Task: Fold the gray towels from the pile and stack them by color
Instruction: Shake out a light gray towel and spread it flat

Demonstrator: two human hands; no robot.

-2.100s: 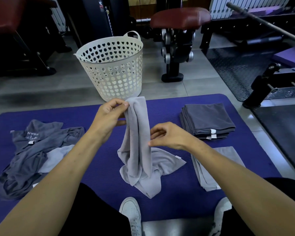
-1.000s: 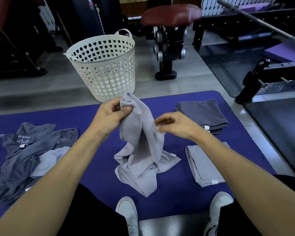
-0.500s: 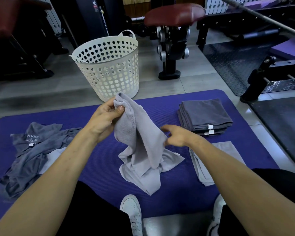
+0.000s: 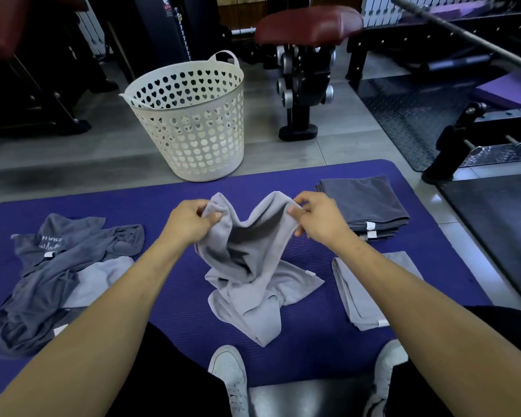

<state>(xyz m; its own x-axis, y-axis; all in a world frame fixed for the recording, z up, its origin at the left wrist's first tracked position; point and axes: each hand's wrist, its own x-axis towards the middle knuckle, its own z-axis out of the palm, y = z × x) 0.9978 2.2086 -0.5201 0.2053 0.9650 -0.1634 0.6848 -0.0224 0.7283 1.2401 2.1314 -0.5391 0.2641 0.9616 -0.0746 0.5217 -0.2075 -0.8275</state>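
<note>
Head view: the left hand (image 4: 190, 225) and right hand (image 4: 319, 219) are each pinching a top edge of the light gray towel (image 4: 253, 275), grips closed tight, its lower part resting mid-mat on the purple mat (image 4: 169, 188), dark folded stack (image 4: 366, 203) lying at 2 o'clock.

At my nine o'clock, the dark gray towel (image 4: 61, 239) in the pile shows pale lettering, upside down, roughly "HARS"; unsure.

One head-worn wide-angle view — looking forward and down, close over the mat (image 4: 163, 188), edges seemingly distorted
</note>
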